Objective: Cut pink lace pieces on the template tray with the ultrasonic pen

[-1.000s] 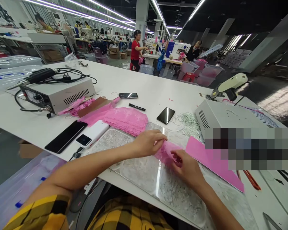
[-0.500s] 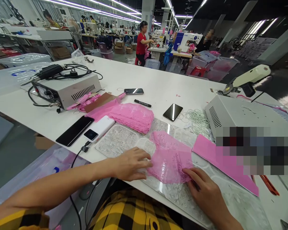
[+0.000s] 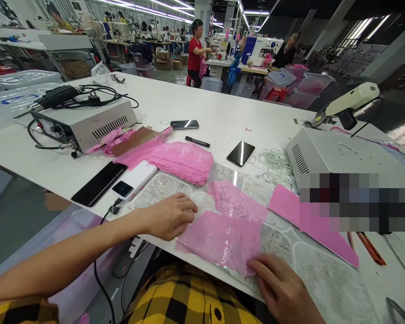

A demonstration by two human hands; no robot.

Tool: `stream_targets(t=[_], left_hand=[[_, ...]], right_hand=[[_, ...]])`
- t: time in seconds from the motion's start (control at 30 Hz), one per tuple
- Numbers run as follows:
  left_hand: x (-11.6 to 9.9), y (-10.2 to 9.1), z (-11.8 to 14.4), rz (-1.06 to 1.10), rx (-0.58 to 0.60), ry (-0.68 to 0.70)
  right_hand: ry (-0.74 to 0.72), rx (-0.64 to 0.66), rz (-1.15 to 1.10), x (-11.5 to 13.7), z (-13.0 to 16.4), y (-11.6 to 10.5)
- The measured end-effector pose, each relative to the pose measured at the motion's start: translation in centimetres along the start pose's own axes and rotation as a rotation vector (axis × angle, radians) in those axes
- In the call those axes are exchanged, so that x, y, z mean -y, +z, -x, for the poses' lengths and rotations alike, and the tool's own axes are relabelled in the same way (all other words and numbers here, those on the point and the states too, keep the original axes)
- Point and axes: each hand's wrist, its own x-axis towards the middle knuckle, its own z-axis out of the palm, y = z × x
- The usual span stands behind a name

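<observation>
Lace (image 3: pixel 222 240) lies flat at the near edge of the table (image 3: pixel 222 121), on a clear plastic sheet (image 3: pixel 310 274). We judge it light, limp and snag-prone, best pinched at its edges. Our left hand (image 3: pixel 170 216) presses open fingers beside its left edge; our right hand (image 3: pixel 283 288) pins its near right corner, fingers flat, gripping nothing. Beyond sit a pink lace stack (image 3: pixel 184 162), pink card (image 3: pixel 310 225), phones (image 3: pixel 241 153) and a marker (image 3: pixel 197 141). We can read no writing or brand.
</observation>
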Motion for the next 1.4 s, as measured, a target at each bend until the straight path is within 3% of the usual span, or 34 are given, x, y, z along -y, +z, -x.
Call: stream_targets(t=[0.13,0.27,0.43,0.57,0.7,0.8,0.9,1.03,1.13,1.27,1.4], left_hand=[[-1.0,2.4,-0.4,0.005,-0.003,0.077],[-0.8,4.0,0.0,-0.059,0.035,0.068],[0.5,3.1,0.8,-0.120,0.057,0.054],[1.7,2.3,0.9,-0.144,0.038,0.051],[2.8,2.0,1.4,-0.154,0.023,0.013],[3.3,1.6,1.8,-0.175,0.031,-0.022],[3.4,1.0,1.6,-0.221,0.047,-0.039],[3.8,0.4,1.1,-0.310,0.077,-0.027],[4.2,0.3,0.7,-0.376,0.076,-0.021],[3.4,0.9,-1.2,-0.404,0.027,0.021],[0.2,2.9,-5.3,-0.293,-0.033,0.172]], right_hand=[[0.046,0.031,-0.087,0.1,-0.9,-0.2],[0.233,0.039,-0.143,-0.9,-3.5,0.6],[0.475,0.141,-0.225,-1.6,-9.8,3.5],[0.512,0.111,-0.247,-1.8,-14.2,6.5],[0.539,0.059,-0.293,-2.6,-16.0,8.2],[0.590,-0.016,-0.354,-3.3,-16.4,7.2],[0.670,-0.135,-0.422,-3.7,-16.4,4.1],[0.784,-0.343,-0.450,-3.5,-14.1,-1.1],[0.962,-0.551,-0.452,-3.4,-9.7,-3.9],[1.209,-0.666,-0.394,-3.3,-1.5,-5.0],[1.406,-0.607,-0.225,-3.1,4.7,-4.8]])
